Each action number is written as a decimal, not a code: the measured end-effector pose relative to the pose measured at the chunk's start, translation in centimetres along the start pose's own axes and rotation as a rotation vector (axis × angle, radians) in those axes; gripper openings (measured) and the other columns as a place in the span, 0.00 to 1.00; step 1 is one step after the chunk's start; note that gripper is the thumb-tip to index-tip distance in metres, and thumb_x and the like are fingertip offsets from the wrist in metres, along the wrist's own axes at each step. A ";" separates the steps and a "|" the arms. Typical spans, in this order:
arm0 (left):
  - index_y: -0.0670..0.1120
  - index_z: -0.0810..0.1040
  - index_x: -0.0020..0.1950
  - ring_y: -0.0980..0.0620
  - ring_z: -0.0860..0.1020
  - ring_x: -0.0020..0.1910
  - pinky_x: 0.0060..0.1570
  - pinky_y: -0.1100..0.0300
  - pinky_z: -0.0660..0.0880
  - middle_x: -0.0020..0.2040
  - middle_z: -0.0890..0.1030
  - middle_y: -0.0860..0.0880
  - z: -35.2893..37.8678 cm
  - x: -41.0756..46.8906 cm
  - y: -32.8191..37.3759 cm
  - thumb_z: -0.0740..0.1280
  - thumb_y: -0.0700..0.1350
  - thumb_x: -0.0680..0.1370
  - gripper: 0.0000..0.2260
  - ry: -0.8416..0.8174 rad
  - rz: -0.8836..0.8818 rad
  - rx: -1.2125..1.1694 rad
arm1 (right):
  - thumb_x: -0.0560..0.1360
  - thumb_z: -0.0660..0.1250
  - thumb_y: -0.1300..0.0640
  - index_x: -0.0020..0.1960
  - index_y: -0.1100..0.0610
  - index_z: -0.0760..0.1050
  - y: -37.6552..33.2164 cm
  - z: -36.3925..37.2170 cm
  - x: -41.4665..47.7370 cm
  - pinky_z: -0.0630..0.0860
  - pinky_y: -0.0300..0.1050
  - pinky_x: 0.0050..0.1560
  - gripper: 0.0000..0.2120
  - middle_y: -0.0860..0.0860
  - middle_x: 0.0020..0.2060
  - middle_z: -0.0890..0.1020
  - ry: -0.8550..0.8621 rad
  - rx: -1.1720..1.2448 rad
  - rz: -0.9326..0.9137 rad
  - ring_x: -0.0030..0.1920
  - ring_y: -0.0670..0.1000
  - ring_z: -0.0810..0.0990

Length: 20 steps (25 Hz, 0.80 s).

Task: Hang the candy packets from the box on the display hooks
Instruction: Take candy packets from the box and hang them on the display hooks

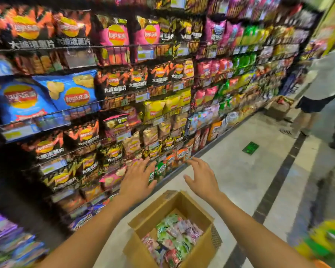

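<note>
Left hand point(137, 178), right hand point(202, 178) outstretched; spread

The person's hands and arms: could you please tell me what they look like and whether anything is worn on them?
The left hand and the right hand are bare: no gloves, rings or watch show. Both forearms are uncovered as well, with no sleeve in view down to the frame's lower edge. Blur hides any finer marks.

head cam | faces forward-down | near hands | single view
</note>
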State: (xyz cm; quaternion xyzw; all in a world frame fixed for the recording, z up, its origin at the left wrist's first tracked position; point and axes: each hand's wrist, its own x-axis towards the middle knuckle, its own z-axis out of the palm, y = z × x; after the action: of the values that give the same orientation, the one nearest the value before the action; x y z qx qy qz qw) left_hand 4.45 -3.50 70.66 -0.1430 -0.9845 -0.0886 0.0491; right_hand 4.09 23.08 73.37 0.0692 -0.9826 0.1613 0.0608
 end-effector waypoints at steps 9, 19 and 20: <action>0.54 0.54 0.84 0.45 0.52 0.84 0.81 0.40 0.54 0.85 0.54 0.48 7.4 8.3 -4.4 0.56 0.62 0.84 0.30 -0.032 -0.004 -0.026 | 0.82 0.63 0.44 0.73 0.51 0.72 2.2 8.6 9.9 0.71 0.52 0.71 0.22 0.48 0.70 0.75 0.002 0.040 0.032 0.71 0.51 0.72; 0.53 0.56 0.84 0.45 0.52 0.84 0.80 0.41 0.57 0.85 0.54 0.48 34.7 9.7 -7.3 0.57 0.61 0.84 0.30 -0.128 -0.015 -0.054 | 0.81 0.66 0.45 0.74 0.49 0.71 14.4 34.0 11.2 0.69 0.54 0.73 0.23 0.49 0.74 0.72 -0.155 0.040 0.042 0.73 0.54 0.70; 0.53 0.56 0.84 0.45 0.52 0.84 0.80 0.41 0.58 0.85 0.54 0.48 38.0 9.0 -7.3 0.58 0.61 0.85 0.30 -0.148 -0.015 -0.062 | 0.81 0.66 0.46 0.74 0.49 0.71 15.9 37.1 10.5 0.70 0.55 0.73 0.23 0.50 0.73 0.72 -0.177 0.036 0.039 0.72 0.54 0.70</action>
State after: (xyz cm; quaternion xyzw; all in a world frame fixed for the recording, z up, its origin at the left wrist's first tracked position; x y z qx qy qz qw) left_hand -8.95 -0.76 33.34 -0.1434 -0.9833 -0.1084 -0.0288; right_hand -12.27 24.70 35.05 0.0653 -0.9822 0.1734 -0.0305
